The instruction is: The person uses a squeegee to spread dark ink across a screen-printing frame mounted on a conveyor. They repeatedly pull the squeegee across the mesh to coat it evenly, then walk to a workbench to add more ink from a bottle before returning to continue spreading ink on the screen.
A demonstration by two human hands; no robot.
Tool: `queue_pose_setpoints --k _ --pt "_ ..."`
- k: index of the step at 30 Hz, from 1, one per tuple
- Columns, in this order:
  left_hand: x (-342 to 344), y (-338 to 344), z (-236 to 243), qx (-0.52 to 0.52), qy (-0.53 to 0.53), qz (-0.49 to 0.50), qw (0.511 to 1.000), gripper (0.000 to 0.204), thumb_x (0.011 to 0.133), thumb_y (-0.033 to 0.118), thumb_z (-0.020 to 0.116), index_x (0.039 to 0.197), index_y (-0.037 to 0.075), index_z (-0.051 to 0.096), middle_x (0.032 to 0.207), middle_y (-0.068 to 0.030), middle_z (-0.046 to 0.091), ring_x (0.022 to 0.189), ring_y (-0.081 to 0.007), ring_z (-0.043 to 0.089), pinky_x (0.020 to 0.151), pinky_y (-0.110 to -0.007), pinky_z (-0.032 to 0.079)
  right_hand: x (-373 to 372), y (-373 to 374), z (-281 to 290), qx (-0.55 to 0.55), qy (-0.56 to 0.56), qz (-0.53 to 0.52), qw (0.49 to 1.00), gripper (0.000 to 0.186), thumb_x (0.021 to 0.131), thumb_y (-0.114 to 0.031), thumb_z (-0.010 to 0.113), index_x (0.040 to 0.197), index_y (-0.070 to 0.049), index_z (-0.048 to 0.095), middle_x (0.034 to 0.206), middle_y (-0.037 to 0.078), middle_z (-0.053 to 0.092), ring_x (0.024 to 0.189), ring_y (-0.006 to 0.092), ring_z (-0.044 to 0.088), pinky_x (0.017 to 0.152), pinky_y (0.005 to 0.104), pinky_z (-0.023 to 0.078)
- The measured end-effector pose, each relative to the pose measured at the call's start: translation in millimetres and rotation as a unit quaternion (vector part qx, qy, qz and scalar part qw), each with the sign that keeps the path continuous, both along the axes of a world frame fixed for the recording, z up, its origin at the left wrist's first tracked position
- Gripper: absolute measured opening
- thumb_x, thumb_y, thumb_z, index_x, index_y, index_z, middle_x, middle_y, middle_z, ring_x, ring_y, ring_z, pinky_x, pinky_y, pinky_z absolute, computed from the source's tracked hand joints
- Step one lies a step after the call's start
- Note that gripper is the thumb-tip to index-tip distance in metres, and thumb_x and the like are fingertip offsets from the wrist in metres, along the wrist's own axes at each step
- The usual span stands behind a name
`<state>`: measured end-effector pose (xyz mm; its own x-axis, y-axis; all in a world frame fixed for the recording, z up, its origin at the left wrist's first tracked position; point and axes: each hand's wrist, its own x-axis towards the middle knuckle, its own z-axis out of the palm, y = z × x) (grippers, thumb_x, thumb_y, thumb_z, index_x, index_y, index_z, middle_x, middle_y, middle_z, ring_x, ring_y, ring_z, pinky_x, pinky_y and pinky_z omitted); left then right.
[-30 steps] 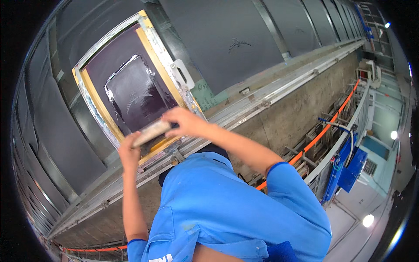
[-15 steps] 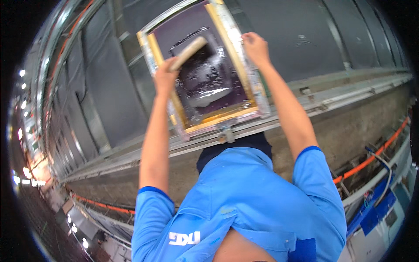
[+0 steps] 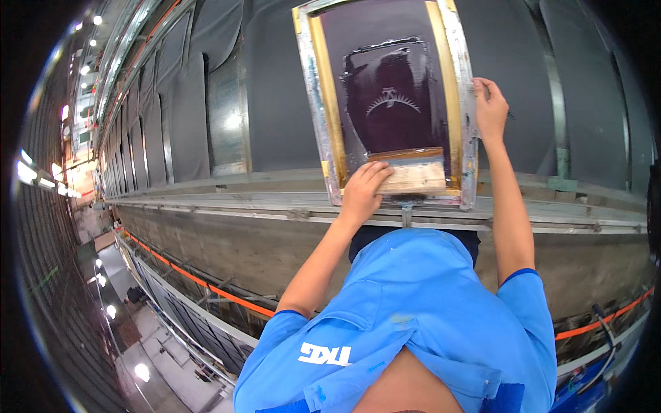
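Observation:
A screen printing frame [image 3: 320,103] with strips of yellow tape along its inner edges lies on the dark table in front of me. Its purple mesh [image 3: 385,22] bears a dark, wet ink film with a pale, sunburst-like arc design in the middle. At the mesh's near end, my left hand [image 3: 362,194] is closed over the left end of a wooden squeegee [image 3: 416,177], which lies crosswise. My right hand [image 3: 490,110] has curled fingers, with the fingertips at the frame's right outer edge.
The long table [image 3: 275,89] is covered with dark grey fabric panels and runs off left and right. A metal rail [image 3: 275,211] follows its near edge, close to my waist. Beyond a walkway at lower left, an orange pipe [image 3: 231,297] runs along another structure.
The squeegee went from slanted over the mesh's upper middle to lying crosswise at its near end, my left hand with it. The frame now looks straighter in view, and the arc design shows.

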<state>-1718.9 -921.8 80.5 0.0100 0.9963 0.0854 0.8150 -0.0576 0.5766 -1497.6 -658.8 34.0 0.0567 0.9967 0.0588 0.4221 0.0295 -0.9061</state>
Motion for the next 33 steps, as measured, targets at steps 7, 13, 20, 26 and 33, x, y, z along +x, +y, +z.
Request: queue_pose_setpoints --k 7,13,20,26,33 --pt "-144.7 -36.4 15.1 -0.098 -0.048 0.056 0.992 0.043 0.077 0.000 0.071 0.120 0.007 0.067 0.108 -0.0171 0.071 0.100 -0.0346 0.068 0.086 -0.039 0.054 -134.2 -62.5 -11.3 0.021 0.012 0.004 1.000 0.032 0.098 -0.033 0.061 0.105 -0.003 0.070 0.089 0.021 0.071 0.082 0.0319 0.070 0.075 0.0392 0.051" --pt "-228.2 -3.4 21.0 -0.324 -0.071 -0.051 0.942 0.035 0.077 0.010 0.076 0.111 0.005 0.071 0.098 -0.0200 0.072 0.097 -0.0366 0.069 0.085 -0.042 0.054 -179.1 -80.3 -5.5 -0.031 -0.020 0.018 0.999 0.032 0.098 -0.032 0.060 0.106 -0.003 0.069 0.089 0.022 0.071 0.081 0.0352 0.070 0.074 0.0401 0.051" --pt "-270.4 76.6 -35.0 -0.617 -0.270 -0.131 0.727 0.047 0.069 0.013 0.086 0.112 -0.001 0.071 0.100 -0.0053 0.074 0.088 -0.0134 0.066 0.083 -0.029 0.051 -185.4 -79.1 -10.8 -0.072 -0.031 0.015 0.997 0.032 0.099 -0.032 0.058 0.111 -0.004 0.068 0.095 0.022 0.071 0.090 0.0367 0.068 0.082 0.0418 0.050" --pt "-328.8 162.4 0.2 -0.368 -0.081 -0.109 0.920 0.045 0.071 0.013 0.082 0.113 0.002 0.071 0.104 -0.0079 0.073 0.093 -0.0167 0.067 0.085 -0.033 0.053 -172.3 -57.0 9.7 0.001 -0.368 0.173 0.913 0.033 0.091 -0.032 0.067 0.114 -0.010 0.069 0.117 0.018 0.065 0.111 0.0348 0.060 0.093 0.0424 0.048" --pt "-312.9 190.1 -10.5 -0.045 0.034 0.016 0.998 0.038 0.076 0.009 0.070 0.113 0.018 0.074 0.100 -0.0142 0.072 0.091 -0.0339 0.069 0.083 -0.039 0.055 -273.3 16.1 57.3 0.243 -0.223 0.307 0.893 0.028 0.073 -0.011 0.073 0.100 -0.003 0.074 0.099 0.025 0.069 0.095 0.0414 0.067 0.085 0.0434 0.054"
